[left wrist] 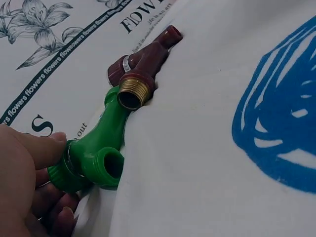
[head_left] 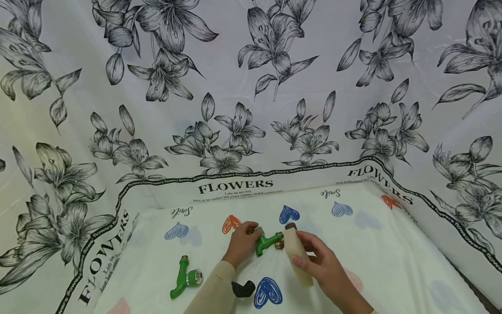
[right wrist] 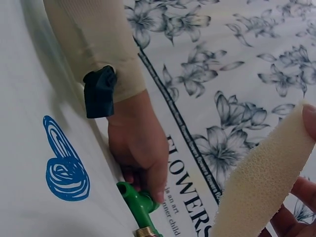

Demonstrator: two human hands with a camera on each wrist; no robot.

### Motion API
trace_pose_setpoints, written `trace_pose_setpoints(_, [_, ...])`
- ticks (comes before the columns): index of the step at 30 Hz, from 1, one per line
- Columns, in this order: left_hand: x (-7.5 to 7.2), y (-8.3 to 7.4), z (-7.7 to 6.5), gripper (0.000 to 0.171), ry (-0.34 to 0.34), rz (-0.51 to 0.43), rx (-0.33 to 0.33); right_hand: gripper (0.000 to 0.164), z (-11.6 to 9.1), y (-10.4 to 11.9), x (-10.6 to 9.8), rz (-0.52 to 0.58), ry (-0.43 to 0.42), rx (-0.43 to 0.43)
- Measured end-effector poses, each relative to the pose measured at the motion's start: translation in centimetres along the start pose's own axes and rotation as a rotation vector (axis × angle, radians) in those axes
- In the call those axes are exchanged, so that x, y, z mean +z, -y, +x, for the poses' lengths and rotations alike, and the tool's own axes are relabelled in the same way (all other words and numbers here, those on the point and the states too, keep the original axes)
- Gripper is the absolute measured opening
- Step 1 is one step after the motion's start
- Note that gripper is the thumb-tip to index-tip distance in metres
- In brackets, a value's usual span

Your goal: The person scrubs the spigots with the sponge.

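My left hand [head_left: 245, 242] pinches the round knob of a green plastic tap [head_left: 267, 242], thumb above and fingers below in the left wrist view. The tap's outlet [left wrist: 112, 165] faces that camera. In my right hand [head_left: 323, 266] is a cream-coloured sponge [head_left: 298, 257], gripped between thumb and fingers and slanted close beside the green tap's threaded end. A dark brown tap [left wrist: 148, 61] with a brass thread lies against the green one; the sponge hides most of it in the head view. The right wrist view shows the sponge's porous face [right wrist: 269, 173].
A second green tap [head_left: 181, 279] with a brass end lies to the left on the white heart-printed cloth [head_left: 149, 248]. A flower-printed curtain [head_left: 235, 131] rises behind and at both sides. A black wrist camera [head_left: 243, 288] sits by my left sleeve.
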State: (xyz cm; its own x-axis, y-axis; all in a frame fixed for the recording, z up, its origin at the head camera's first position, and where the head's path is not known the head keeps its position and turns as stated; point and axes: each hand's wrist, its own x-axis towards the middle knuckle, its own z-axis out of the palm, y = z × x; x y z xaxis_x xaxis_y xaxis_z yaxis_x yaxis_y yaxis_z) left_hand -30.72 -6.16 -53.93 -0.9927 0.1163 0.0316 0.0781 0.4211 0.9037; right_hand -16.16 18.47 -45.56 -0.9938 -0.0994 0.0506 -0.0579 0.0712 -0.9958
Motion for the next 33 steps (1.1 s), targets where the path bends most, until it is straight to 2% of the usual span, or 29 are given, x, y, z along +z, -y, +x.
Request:
trace_pose_setpoints(4, [-0.1,0.2,0.0,0.026,0.005,0.018,0.026,0.061,-0.1,-0.1,0.3,0.001,0.002,-0.005])
trace_pose_setpoints(10, [-1.1,0.2,0.0,0.029,0.024,-0.052,0.086,0.061,0.0,-0.4,0.5,0.008,0.005,-0.003])
trace_pose_setpoints(15, [-2.0,-0.4,-0.2,0.033,0.047,-0.059,0.062,0.061,0.1,-0.6,0.6,0.008,0.003,-0.002])
trace_pose_setpoints(17, [-2.3,-0.8,-0.4,0.035,0.071,-0.092,0.043,0.061,0.1,-0.6,0.6,0.009,0.004,-0.003])
trace_pose_setpoints(20, [-2.8,-1.7,-0.9,0.036,0.101,-0.175,0.016,0.061,0.1,-0.7,0.8,0.014,0.005,-0.008])
trace_pose_setpoints(23, [-3.2,-3.0,-1.7,0.033,0.105,-0.246,0.016,0.06,0.2,-0.5,1.1,0.011,0.004,-0.009])
trace_pose_setpoints(27, [-3.8,-5.1,-3.1,0.031,0.128,-0.323,0.06,0.06,0.4,-0.3,1.8,-0.005,0.014,-0.026])
trace_pose_setpoints(33, [-4.9,-7.8,-5.4,0.041,0.254,-0.427,0.138,0.063,0.6,0.1,2.8,-0.039,0.005,-0.049])
